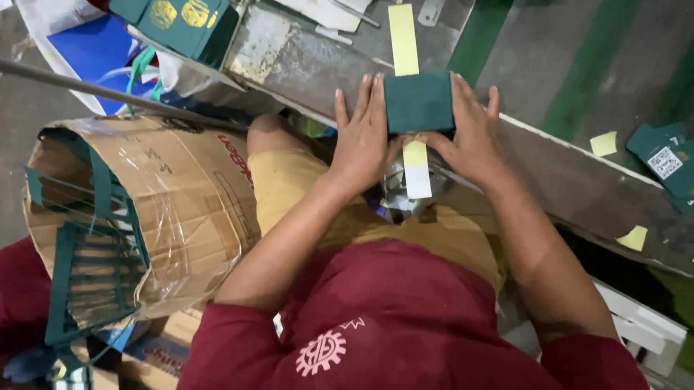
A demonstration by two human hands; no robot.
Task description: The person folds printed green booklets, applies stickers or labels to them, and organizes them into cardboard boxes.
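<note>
Left hand (362, 138): flat, fingers spread, no closed grip, pressing the left edge of the green box (419, 102).
Right hand (472, 138): open likewise, palm against the box's right side.
Green box: small, matte, square-cornered, resting on the worn grey surface (290, 58).
Yellow strip (406, 59): thin paper, running beneath the box.
Technique: even pressure from both palms likely keeps the edges square.
Cardboard carton (162, 204): torn, taped.

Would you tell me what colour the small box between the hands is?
The small box is dark green, shown in the head view.
</note>
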